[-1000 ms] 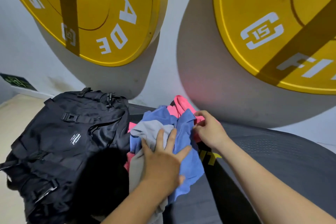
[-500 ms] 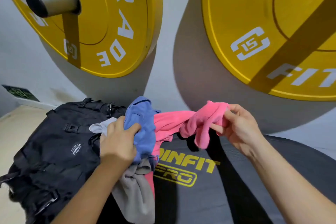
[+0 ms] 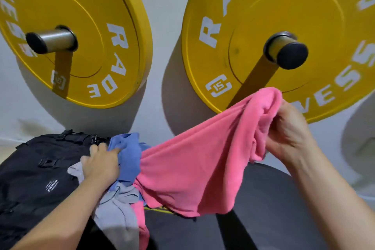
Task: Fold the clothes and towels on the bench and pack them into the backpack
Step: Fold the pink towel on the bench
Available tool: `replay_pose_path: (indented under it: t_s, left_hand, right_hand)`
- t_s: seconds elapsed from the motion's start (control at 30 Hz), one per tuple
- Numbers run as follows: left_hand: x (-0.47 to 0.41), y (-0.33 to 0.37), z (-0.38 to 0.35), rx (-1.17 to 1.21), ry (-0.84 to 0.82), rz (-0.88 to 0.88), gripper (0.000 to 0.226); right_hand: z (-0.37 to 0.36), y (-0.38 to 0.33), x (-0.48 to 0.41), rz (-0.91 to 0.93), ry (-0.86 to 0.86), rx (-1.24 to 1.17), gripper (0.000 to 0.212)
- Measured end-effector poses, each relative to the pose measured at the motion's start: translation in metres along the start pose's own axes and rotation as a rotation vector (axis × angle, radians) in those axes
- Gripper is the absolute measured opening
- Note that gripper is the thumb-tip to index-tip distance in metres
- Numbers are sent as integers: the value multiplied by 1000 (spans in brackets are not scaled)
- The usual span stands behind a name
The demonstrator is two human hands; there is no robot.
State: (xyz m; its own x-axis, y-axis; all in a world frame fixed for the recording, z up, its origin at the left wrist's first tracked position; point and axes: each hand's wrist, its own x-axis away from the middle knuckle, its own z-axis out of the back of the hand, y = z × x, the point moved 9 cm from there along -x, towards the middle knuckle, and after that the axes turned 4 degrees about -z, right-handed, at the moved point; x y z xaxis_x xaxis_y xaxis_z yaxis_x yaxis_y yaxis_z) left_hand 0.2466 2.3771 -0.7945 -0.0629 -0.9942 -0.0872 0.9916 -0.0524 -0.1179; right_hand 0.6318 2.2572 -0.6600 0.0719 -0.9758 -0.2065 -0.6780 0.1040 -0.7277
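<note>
On my feed the backpack (image 3: 36, 178) lies at the far left, black, with its buckles and a small white label facing up. Its long axis runs from near me away toward the wall.

The left hand (image 3: 101, 163) sits at the backpack's right edge, back of the hand up, with the forearm coming in from the bottom left corner. Its fingers are curled tight into the blue cloth (image 3: 127, 152), which bunches up above and to the right of the knuckles. The grey cloth (image 3: 117, 215) pokes out on the left of that hand and hangs crumpled below the wrist. I cannot tell whether the fingers hold it too.

The pink towel (image 3: 192, 164) starts in that same bundle, touching the blue cloth. Its long axis climbs from lower left to upper right, up to the right hand (image 3: 288, 138). I see the upper edge pulled fairly taut, while the lower edge sags in a loose belly over the bench (image 3: 274, 209). A strip of pink hangs down beside the grey cloth.

The right hand is raised above the bench, with the forearm coming in from the bottom right corner. Its fingers are curled round the bunched far end of the towel, which spills over the top of the hand.

The bench is dark and padded, and a bit of yellow lettering shows just under the towel's lower edge. Behind, two yellow plates hang on pegs on the white wall: the left plate (image 3: 81, 16) above the backpack, the right plate (image 3: 253, 57) above the towel.
</note>
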Motion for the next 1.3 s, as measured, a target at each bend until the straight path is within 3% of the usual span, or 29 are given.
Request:
replay_pose_path:
  t_s: [0.03, 0.07, 0.1, 0.17, 0.23, 0.3, 0.37, 0.43, 0.5, 0.57, 0.6, 0.7, 0.8, 0.87, 0.93, 1.1, 1.17, 1.23, 1.3]
  left_hand:
    - [1, 15, 8, -36, 24, -80, 53]
    - [4, 33, 14, -64, 69, -211, 61]
    - [11, 56, 20, -46, 114, -373, 70]
    - [39, 96, 8, -96, 53, -641, 60]
    - [58, 104, -11, -152, -40, -601, 39]
    - [63, 95, -25, -171, -77, -463, 46]
    - [65, 93, -24, -250, -36, -439, 61]
    - [66, 96, -25, -307, -8, -480, 64]
    - [67, 95, -28, -354, -16, -533, 54]
    - [68, 90, -31, -312, -30, -536, 53]
    - [67, 82, -37, -274, -58, -506, 57]
    - [64, 63, -49, -234, -63, -459, 71]
    - [49, 36, -41, -209, 67, -366, 65]
    - [38, 11, -40, -173, 40, -236, 62]
    - [31, 0, -43, -168, -1, -142, 61]
    - [27, 37, -35, 1, -352, -132, 69]
    - [34, 61, -4, 134, -321, -218, 77]
    - [49, 96, 49, 557, -173, -333, 69]
    - [74, 132, 97, 1032, -216, -402, 52]
  right_hand:
    - [-3, 9, -5, -86, 72, 4, 42]
    - [5, 7, 8, -59, 259, 207, 27]
    - [-5, 7, 14, -81, 315, 362, 23]
    - [-15, 28, 28, -285, 263, 791, 46]
    - [10, 69, 41, -512, 214, 1297, 63]
    - [33, 114, 47, -563, 191, 1517, 49]
    - [40, 168, 41, -582, 105, 1628, 35]
    - [40, 222, 27, -626, -28, 1782, 81]
    - [35, 265, 7, -639, -64, 1785, 105]
    - [35, 300, -7, -689, -91, 1811, 104]
    - [35, 313, -10, -697, -108, 1853, 92]
    - [29, 312, -18, -502, -98, 2017, 25]
    - [56, 249, -25, -367, 122, 1920, 20]
    - [92, 181, -23, -344, 384, 1767, 12]
    - [114, 137, -10, -348, 485, 1699, 12]
    - [74, 124, 8, -347, 132, 1527, 8]
    - [44, 106, 16, -311, 31, 1435, 9]
    - [14, 86, 27, -266, -18, 1404, 7]
    - [-18, 70, 38, -200, -68, 1441, 5]
